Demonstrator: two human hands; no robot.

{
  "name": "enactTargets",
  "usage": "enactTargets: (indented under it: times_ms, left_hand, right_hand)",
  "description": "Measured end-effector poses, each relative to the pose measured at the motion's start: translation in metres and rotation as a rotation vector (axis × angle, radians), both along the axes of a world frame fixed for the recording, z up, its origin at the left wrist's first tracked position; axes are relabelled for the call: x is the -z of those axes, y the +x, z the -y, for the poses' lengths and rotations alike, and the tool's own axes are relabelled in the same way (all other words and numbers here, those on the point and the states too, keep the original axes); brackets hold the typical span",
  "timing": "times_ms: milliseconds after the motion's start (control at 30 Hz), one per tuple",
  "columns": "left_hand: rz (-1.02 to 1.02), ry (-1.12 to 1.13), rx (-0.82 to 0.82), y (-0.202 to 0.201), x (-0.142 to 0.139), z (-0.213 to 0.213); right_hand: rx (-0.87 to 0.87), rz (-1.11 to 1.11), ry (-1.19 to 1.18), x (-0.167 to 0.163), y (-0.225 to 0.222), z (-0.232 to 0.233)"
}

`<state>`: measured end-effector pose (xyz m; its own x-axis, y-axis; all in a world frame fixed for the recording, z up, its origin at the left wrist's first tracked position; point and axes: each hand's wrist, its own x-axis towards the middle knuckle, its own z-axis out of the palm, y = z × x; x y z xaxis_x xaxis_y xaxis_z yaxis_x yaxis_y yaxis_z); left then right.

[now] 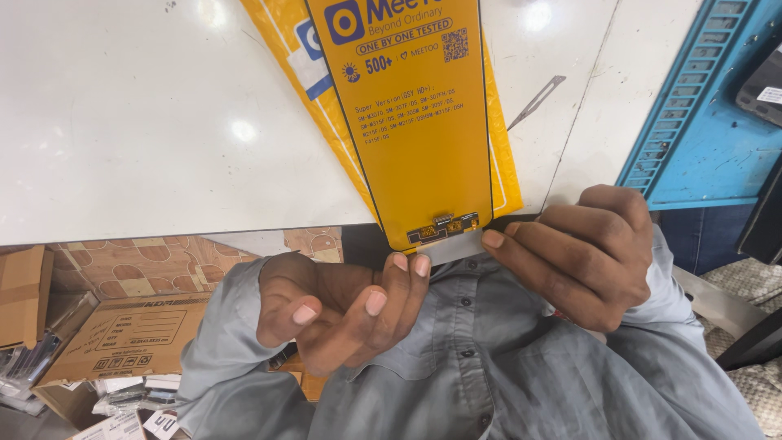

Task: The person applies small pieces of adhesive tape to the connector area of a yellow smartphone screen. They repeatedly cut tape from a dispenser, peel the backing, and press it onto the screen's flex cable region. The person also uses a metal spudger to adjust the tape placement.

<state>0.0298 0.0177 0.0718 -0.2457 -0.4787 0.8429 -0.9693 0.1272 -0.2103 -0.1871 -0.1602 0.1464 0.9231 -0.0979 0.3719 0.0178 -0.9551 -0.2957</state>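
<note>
Yellow phone display panel [411, 122] lies face-down on the white table [147, 122], near edge overhanging, atop a yellow padded envelope [285, 49]. A grey protective film tab [444, 248] juts out beside its flex connector [444, 228]. Left hand [342, 305] and right hand [570, 253] both pinch the tab at the fingertips. Scalpel blade [538, 102] just to the right; blue tool tray [700, 114] beyond. Cardboard boxes [114, 334] on floor.

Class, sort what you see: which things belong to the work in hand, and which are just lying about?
In hand:
left hand
right hand
yellow flat screen panel
grey strip at its lower edge

Lying about:
yellow padded envelope
thin metal blade
blue slotted tray
brown cardboard box
</note>
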Motion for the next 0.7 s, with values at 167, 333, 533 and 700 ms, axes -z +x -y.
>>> enactTargets:
  times_ms: [167,333,533,700]
  left_hand:
    - [0.000,-0.014,-0.012,-0.002,0.002,0.001]
    - [-0.003,-0.012,-0.016,-0.002,0.002,0.001]
    - [-0.026,0.035,-0.007,0.000,-0.002,0.000]
    - [-0.073,0.033,-0.003,-0.001,-0.001,0.003]
  right_hand:
    - [-0.008,-0.016,-0.005,-0.002,-0.001,0.002]
    - [-0.009,-0.005,-0.005,0.000,0.000,0.002]
    - [0.008,-0.020,0.024,-0.004,0.005,0.002]
    - [0.047,0.040,0.083,-0.001,0.019,0.003]
